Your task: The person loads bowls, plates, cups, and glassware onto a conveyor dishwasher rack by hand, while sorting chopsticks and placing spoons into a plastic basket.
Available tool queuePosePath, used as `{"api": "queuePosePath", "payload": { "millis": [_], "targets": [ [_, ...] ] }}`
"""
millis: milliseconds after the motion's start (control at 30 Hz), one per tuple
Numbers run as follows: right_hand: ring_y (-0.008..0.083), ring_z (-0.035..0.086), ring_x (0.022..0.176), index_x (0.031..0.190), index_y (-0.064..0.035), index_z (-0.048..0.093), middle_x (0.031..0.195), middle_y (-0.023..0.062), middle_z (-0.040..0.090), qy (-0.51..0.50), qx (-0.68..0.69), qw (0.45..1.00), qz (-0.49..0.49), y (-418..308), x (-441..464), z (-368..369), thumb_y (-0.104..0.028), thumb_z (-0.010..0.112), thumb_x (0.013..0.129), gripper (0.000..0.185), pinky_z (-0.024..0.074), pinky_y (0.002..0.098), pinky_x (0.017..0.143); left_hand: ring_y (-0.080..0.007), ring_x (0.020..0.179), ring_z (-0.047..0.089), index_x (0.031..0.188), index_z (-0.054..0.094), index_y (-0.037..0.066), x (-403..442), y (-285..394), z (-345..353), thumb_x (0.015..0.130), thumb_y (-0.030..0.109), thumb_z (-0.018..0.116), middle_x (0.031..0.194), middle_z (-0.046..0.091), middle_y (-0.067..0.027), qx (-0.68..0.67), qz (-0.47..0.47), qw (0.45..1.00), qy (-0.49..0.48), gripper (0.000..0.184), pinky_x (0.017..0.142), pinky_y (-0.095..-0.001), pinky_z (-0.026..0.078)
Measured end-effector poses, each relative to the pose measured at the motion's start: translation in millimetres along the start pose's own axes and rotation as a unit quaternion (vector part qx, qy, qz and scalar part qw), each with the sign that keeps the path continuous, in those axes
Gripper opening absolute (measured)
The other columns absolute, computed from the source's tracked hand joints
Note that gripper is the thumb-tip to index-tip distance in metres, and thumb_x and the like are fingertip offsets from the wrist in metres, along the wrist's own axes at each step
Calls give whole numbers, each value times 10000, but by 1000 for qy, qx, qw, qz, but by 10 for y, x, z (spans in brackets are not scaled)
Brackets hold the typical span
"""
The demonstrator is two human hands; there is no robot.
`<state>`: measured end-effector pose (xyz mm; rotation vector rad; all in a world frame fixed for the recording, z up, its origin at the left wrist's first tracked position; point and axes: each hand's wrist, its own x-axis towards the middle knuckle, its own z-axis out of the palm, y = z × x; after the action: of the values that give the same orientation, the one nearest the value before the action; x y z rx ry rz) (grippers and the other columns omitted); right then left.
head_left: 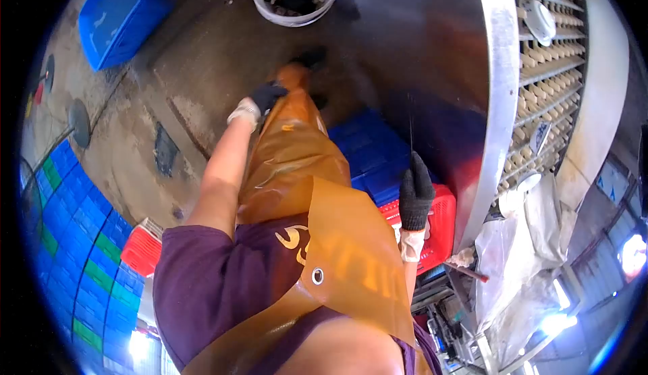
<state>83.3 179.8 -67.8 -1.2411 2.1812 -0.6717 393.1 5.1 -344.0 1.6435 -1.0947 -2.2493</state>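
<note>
My left hand (268, 97), in a black glove over a white one, is low at the edge of the orange-brown apron (358, 233). It touches the apron near my knee; its dark fingers are too blurred to tell whether they grip the cloth. My right hand (416, 196), gloved the same way, is closed around a thin-bladed knife (410, 128), its narrow blade pointing forward. Most of the knife's handle is hidden by the fingers. Just beyond and below the right hand are a red plastic basket (442, 223) and a blue crate (364, 149).
To my right, a metal-sided machine (496, 105) carries rows of pale pegs (540, 95) with a few white items. Ahead are a white bucket (295, 19) with dark contents and a blue bin (111, 20). Stacked blue and green crates (81, 240) stand left, near another red basket (140, 250).
</note>
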Motion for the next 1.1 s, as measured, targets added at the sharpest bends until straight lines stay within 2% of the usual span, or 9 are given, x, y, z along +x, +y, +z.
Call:
{"api": "queuePosePath", "payload": {
  "millis": [100,133,167,333,467,700,767,867,1100],
  "targets": [
    [272,596,968,1154,-11,533,1095,170,587,-22,-50,997,-59,-7,205,128,-68,531,836,323,455,327,832,-208,656,577,917,606,17,259,1,649,693,318,652,766,627,-132,340,233,892,-186,378,576,-339,443],
    [285,599,950,1150,-30,541,1077,169,593,-9,-76,993,-93,-24,293,173,-73,538,830,324,462,336,819,-234,654,589,857,638,44,128,-42,1036,698,264,627,793,633,-140,368,124,878,-282,272,591,-365,450],
    [285,599,950,1150,-30,541,1077,169,593,-17,-72,993,-96,-53,384,199,-73,538,830,324,462,336,819,-269,669,605,782,664,77,122,-396,1316,700,198,590,801,650,-113,371,394,753,-374,164,612,-370,464],
    [296,610,831,1138,-117,571,899,124,634,-223,-231,944,-75,130,993,647,-109,562,781,357,487,385,731,-271,723,618,759,666,81,-670,-974,1725,713,185,560,806,652,-107,495,268,741,-366,155,649,-353,478],
    [301,613,748,1103,-155,603,843,112,637,-185,-346,871,-296,613,1253,1599,-178,503,806,314,487,411,685,-273,789,627,853,660,87,-848,-854,1744,775,218,514,844,641,-151,533,171,683,-470,211,662,-349,486],
    [303,583,961,1030,-130,634,1051,100,613,-149,-233,912,-302,1403,1302,3090,-268,413,847,318,454,422,834,-274,800,624,861,658,82,-745,-1124,1666,776,214,515,855,639,-152,497,194,748,-394,212,672,-353,484],
    [307,584,955,996,-130,648,1046,111,612,-385,-302,844,-219,897,1359,2923,-246,437,835,290,453,417,836,-274,803,623,863,657,81,-522,-1202,1592,776,213,515,858,639,-153,487,204,773,-353,213,674,-354,483],
    [307,586,943,1010,-137,647,1051,124,607,-448,-315,800,-244,854,1329,3061,-216,466,810,281,451,416,841,-274,807,622,867,656,79,-79,-1227,1408,777,212,515,862,638,-153,478,230,815,-233,213,678,-355,483],
    [300,592,921,945,-134,673,986,142,627,-374,-269,863,-209,822,1080,3254,-170,535,745,246,463,411,811,-275,817,619,875,654,75,1194,-1473,868,778,209,516,873,636,-155,483,198,853,22,215,688,-358,481]
  ]
}}
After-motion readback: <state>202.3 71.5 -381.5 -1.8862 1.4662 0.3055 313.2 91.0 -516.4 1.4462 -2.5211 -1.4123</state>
